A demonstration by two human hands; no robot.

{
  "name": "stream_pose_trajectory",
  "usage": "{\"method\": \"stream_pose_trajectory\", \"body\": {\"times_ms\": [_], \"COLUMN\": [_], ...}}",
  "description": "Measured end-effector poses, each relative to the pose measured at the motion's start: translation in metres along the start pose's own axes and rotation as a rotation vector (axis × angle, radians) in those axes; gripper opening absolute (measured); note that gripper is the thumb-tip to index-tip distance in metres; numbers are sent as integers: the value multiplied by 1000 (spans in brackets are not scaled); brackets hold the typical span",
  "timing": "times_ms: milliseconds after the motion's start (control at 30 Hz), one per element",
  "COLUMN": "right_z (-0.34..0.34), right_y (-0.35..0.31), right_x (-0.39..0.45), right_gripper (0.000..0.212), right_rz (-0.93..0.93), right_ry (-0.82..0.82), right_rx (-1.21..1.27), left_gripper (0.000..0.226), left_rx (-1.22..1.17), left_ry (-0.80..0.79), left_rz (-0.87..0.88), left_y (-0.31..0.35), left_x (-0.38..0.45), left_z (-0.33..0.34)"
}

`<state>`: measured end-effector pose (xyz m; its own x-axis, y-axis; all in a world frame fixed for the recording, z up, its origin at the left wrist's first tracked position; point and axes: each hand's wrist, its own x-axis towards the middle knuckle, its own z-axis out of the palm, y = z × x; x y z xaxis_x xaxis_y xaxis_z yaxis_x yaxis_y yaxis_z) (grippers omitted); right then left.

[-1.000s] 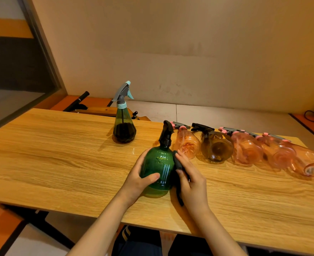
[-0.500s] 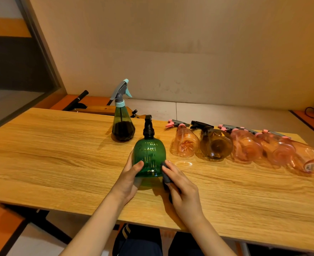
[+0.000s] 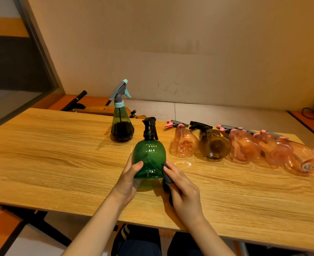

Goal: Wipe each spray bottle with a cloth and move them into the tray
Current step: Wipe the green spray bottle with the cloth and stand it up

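Note:
A round green spray bottle [image 3: 149, 156] with a black trigger head stands upright near the middle of the wooden table [image 3: 51, 163]. My left hand [image 3: 129, 179] grips its left side, thumb across the front. My right hand [image 3: 183, 188] holds a dark cloth [image 3: 166, 174] pressed against the bottle's lower right side. Behind it stands a dark cone-shaped bottle [image 3: 122, 126] with a grey and teal trigger. No tray is in view.
A row of several bottles lies on its side at the right: pink ones [image 3: 184, 143] [image 3: 244, 146] [image 3: 279, 152] [image 3: 307, 159] and an amber one [image 3: 214, 145]. A beige wall rises behind the table. A black cable [image 3: 309, 112] lies on the floor at far right.
The green bottle went from tilted near the pink bottles to upright and further left. Its trigger head turned. Both hands moved left with it, the cloth staying at its right side.

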<state>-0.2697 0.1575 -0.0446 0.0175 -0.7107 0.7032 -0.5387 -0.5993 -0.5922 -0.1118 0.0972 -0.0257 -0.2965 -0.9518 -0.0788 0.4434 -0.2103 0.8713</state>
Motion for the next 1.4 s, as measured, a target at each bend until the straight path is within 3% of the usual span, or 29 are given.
{"method": "stream_pose_trajectory", "body": {"times_ms": [133, 333, 533, 733, 933, 1133, 1400], "right_z": [0, -1, 2, -4, -11, -8, -1], "right_y": [1, -1, 1, -2, -1, 5, -1], "right_x": [-1, 0, 5, 48, 55, 41, 25], "right_gripper": [46, 54, 38, 44, 33, 31, 35], "right_rz": [9, -6, 5, 70, 100, 317, 318], "right_ry": [10, 5, 48, 136, 30, 134, 138], "right_rx": [9, -13, 1, 27, 55, 268, 273], "left_gripper": [127, 96, 97, 81, 83, 84, 81], "left_rx": [46, 163, 251, 335, 350, 335, 304], "left_ry": [4, -32, -71, -129, -155, -166, -134], "left_rz": [-4, 41, 72, 91, 92, 89, 89], "left_y": [0, -5, -7, -4, -3, -4, -6], "left_x": [0, 1, 1, -5, -5, -4, -2], "left_z": [0, 0, -1, 5, 3, 3, 1]}}
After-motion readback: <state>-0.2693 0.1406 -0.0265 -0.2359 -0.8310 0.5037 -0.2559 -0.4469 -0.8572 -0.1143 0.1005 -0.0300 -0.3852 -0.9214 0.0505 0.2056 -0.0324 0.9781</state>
